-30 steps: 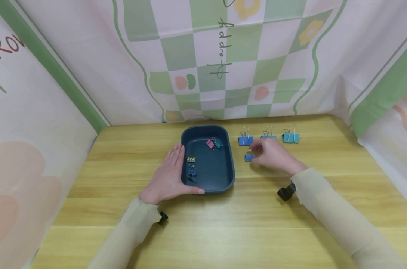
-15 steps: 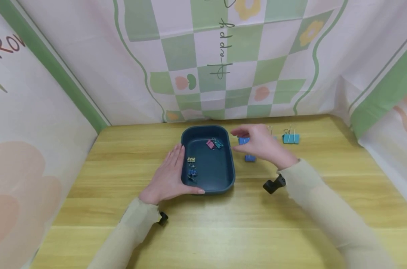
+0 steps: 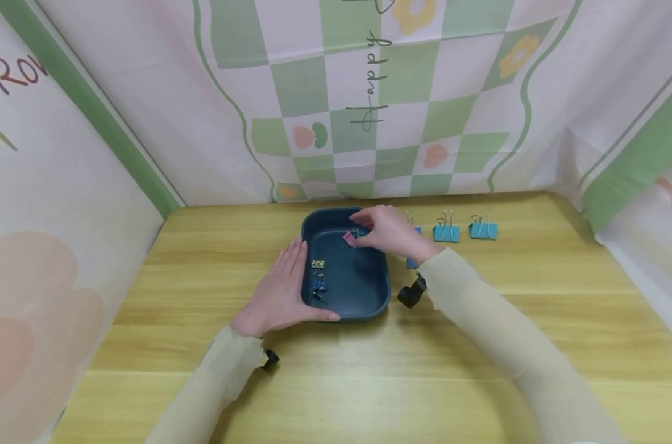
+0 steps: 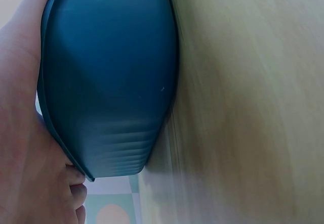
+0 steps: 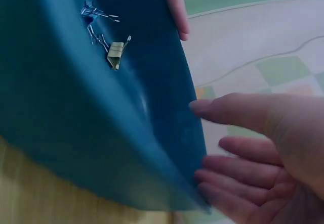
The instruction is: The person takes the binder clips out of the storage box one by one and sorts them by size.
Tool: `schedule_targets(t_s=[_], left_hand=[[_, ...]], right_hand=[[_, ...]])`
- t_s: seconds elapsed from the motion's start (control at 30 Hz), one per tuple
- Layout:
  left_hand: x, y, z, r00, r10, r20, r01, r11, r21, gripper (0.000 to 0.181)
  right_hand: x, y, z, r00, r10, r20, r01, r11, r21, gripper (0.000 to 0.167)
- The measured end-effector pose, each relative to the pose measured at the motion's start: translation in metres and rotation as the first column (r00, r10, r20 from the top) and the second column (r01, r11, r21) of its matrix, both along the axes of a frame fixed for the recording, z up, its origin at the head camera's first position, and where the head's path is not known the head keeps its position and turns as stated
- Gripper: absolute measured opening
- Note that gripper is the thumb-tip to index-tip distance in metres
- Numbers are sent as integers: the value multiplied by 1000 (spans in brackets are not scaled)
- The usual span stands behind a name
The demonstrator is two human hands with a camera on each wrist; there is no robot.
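Note:
My left hand (image 3: pixel 280 287) rests against the left side of a dark blue tray (image 3: pixel 358 290), its fingers straight and its thumb along the near rim. Over the tray's far right part is my right hand (image 3: pixel 388 231), thumb and fingers spread apart. The right wrist view shows nothing between them. Close to its thumb lie a pink binder clip (image 3: pixel 348 238) and a small teal binder clip (image 3: pixel 359 233), partly hidden. A yellow binder clip (image 3: pixel 317 264) and small blue binder clips (image 3: pixel 319 285) lie along the tray's left wall.
Two large teal binder clips (image 3: pixel 446 234) stand on the wooden table (image 3: pixel 336 382) right of the tray. A large blue binder clip (image 3: pixel 418 230) and a smaller blue binder clip (image 3: pixel 411 263) are partly behind the right hand. A patterned curtain (image 3: pixel 347 111) hangs at the back.
My right hand has moved left from the small blue binder clip on the table to above the tray. That clip stays on the table. My left hand and the tray keep their place.

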State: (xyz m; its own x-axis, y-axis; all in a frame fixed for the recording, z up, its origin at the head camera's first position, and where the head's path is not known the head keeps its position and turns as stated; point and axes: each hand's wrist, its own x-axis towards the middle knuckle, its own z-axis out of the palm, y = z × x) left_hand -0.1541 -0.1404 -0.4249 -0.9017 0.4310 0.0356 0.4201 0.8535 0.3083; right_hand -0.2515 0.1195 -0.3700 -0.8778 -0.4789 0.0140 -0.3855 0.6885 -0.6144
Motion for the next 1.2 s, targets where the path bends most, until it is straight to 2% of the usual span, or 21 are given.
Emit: schedule_targets(t_s=[0.2,0.33,0.47,0.57,0.67,0.83,1.0,1.2], left_hand=[[0,1,2,1000,-5,6,5,1000,-3,150],[0,1,3,1000,-7,11,7,1000,-1,149],[-1,2,3,1000,-11,14,11,1000,1,148],[-1,2,3,1000,-12,15,12,1000,3,148],[-1,2,4,1000,-10,19,10,1000,1,148],[0,1,4,1000,-9,21,9,1000,0,148],[0,1,2,1000,-11,15,11,1000,6,148],[1,0,2,1000,-14,13,14,1000,14,148]], right_hand=[[-6,-17,-1,996,-11,86,3,995,100,67],[-6,-26,-2,988,-1,153,-24,986,163,66],[-3,-29,-4,978,65,200,-92,988,128,60],[-1,-29,-6,959,156,235,-177,981,74,56],[1,-29,-8,945,205,254,-223,974,43,55],[2,-29,-8,949,195,246,-226,969,103,56],[3,-32,-11,951,206,232,-257,943,213,47],[6,-38,-26,957,258,130,-286,911,298,38]])
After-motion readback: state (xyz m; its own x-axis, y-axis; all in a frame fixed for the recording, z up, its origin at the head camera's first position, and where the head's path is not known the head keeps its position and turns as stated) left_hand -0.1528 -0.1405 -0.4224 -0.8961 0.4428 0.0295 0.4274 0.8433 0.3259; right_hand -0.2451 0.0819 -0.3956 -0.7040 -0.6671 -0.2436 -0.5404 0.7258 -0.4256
